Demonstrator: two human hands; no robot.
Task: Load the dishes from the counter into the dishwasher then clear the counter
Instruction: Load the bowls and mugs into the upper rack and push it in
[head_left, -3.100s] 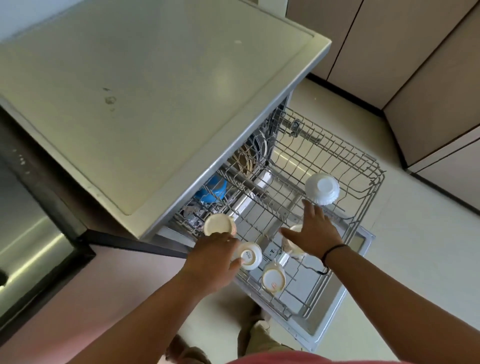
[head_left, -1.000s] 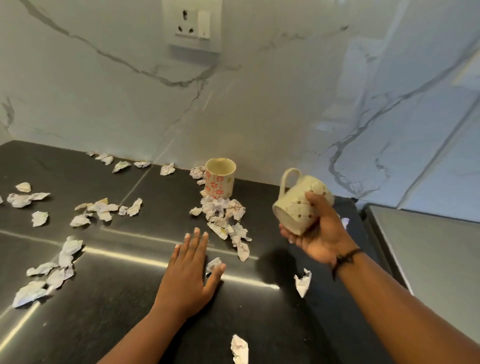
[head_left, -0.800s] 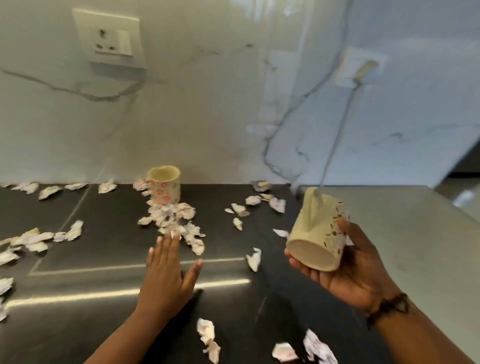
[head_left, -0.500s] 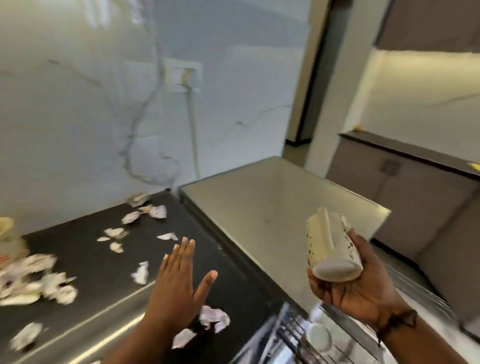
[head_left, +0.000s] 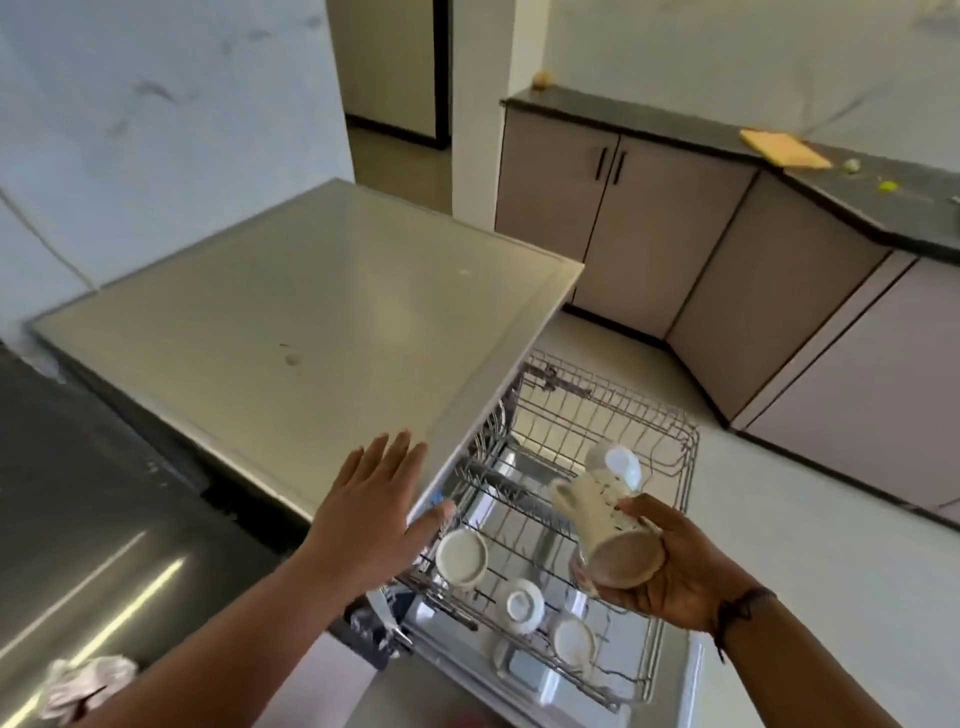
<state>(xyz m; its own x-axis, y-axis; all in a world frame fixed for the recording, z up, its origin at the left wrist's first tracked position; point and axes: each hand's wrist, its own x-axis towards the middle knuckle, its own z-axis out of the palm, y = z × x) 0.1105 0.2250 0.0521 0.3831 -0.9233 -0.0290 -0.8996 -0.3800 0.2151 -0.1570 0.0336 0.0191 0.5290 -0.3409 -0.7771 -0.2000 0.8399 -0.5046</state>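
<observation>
Crumpled paper is lying on the dark counter nearest. Left hand is hovering flat, fingers spread, over the dishwasher top; right hand is gripping a cream mug, tilted above the pulled-out rack carrying upturned cups.

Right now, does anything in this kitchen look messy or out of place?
Yes. A crumpled scrap of paper lies on the dark counter at lower left, litter rather than dishware. Otherwise the cups in the pulled-out rack sit upside down in order, and the right hand holds a cream mug above it.
</observation>
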